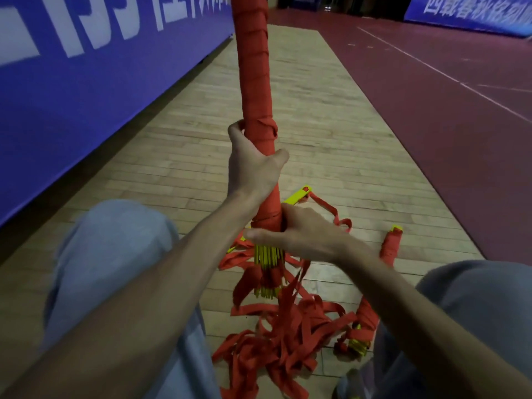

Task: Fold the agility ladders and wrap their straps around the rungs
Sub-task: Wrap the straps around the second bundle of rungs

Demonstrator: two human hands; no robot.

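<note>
A long bundle of ladder rungs wrapped in red strap [254, 82] stands nearly upright in front of me. My left hand [253, 165] grips it at mid height, thumb on the right side. My right hand [302, 231] grips its lower part, just above the bare yellow rung ends [267, 256]. Loose red straps [282, 326] hang from the bundle's bottom and pile on the floor. One yellow rung [298, 195] sticks out behind my right hand.
A wrapped red bundle [390, 246] lies on the wooden floor at right, another [364, 326] by my right knee. A blue banner wall [86, 82] runs along the left. Dark red court flooring [446, 96] lies to the right. My knees [115, 254] flank the pile.
</note>
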